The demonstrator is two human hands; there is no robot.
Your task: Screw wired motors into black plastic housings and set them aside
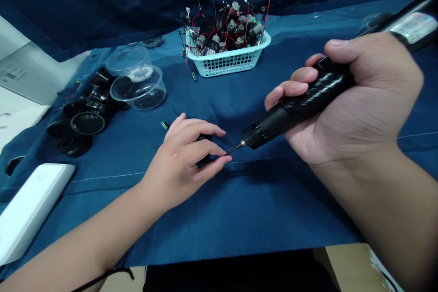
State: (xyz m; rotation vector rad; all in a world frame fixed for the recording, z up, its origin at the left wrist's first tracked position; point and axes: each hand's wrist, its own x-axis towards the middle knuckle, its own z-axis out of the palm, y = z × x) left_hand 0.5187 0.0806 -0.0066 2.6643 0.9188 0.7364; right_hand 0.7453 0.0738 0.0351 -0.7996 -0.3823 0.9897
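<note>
My right hand [359, 96] is wrapped round a black electric screwdriver [290, 105], which slants down to the left. Its thin metal bit [236, 148] ends at the fingertips of my left hand [185, 159]. There the thumb and index finger are pinched together at the bit's tip; whatever they hold is too small to tell. Behind those fingers a black part [204, 138] shows in small pieces, mostly hidden by the hand. A small green circuit board [164, 125] lies just beyond the left hand's knuckles.
A light blue basket [227, 65] full of black parts with red wires stands at the back. Clear plastic tubs [138, 96], one with small dark pieces, stand left of it beside black round housings [87, 123]. A white box-shaped device [34, 205] lies at the left on the blue cloth [267, 210].
</note>
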